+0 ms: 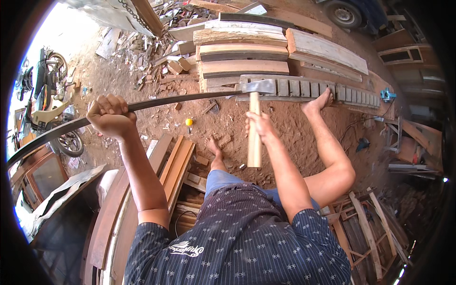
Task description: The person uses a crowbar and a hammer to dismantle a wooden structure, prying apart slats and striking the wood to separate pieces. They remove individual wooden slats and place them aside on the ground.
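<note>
My left hand [112, 115] is closed around a long, narrow dark strip [175, 98]. The strip runs from the far left edge to a slotted wooden beam [349, 93]; whether it is metal or wood I cannot tell. My right hand [261, 125] grips a hammer [254, 151] by its thick pale wooden handle. The hammer's metal head lies over the strip's right end, at the beam's left end; whether they touch is unclear. My bare right foot [319, 102] rests on the beam, across its row of blocks.
Thick planks [244, 51] lie stacked beyond the beam. A blue clamp-like piece [387, 95] sits at its right end. Boards [178, 164] lie near my left side. A yellow ball-like object [189, 122] is on the dirt floor. A motorcycle [52, 109] stands at left, wood frames [368, 225] at lower right.
</note>
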The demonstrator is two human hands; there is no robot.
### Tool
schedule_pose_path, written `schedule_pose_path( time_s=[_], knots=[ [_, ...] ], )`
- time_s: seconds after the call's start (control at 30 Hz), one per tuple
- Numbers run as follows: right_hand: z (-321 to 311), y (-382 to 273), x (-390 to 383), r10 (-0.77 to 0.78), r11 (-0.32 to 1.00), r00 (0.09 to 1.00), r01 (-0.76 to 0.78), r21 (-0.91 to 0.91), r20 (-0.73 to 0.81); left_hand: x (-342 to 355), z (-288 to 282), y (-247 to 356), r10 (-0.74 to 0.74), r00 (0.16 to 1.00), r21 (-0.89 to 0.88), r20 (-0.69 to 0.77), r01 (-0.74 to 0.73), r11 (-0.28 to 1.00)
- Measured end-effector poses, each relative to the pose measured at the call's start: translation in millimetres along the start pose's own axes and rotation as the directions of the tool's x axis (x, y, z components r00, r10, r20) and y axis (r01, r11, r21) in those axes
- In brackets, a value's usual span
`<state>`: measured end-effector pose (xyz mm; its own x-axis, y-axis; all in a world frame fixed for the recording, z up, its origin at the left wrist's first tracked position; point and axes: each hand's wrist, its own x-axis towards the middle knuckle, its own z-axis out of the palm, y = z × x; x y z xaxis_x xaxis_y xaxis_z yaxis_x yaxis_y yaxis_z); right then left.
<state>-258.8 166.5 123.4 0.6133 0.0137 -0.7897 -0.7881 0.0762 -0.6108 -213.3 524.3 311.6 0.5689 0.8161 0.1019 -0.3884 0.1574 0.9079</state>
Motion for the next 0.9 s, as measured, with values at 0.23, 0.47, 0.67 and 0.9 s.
schedule_pose_path(
  time_s=[0.23,0.47,0.67,0.9],
  knots=[
    [-144,-102,-102,-0.444,0.850,0.660,0.524,-0.052,-0.606,0,22,5,0.054,0.995,0.027,0.080,-0.057,0.998],
    [-85,-78,-37,-0.100,0.810,0.527,0.536,0.239,-0.844,-4,16,0,0.100,0.989,0.042,0.113,-0.106,0.994],
    [-3,77,8,0.100,0.976,0.995,-0.098,0.194,0.002,13,-4,3,0.120,0.992,0.039,0.042,-0.122,0.992],
    [-44,14,-8,-0.054,0.940,0.979,0.117,0.321,-0.197,10,-15,5,0.153,0.988,0.069,0.005,-0.153,0.986]
  ],
)
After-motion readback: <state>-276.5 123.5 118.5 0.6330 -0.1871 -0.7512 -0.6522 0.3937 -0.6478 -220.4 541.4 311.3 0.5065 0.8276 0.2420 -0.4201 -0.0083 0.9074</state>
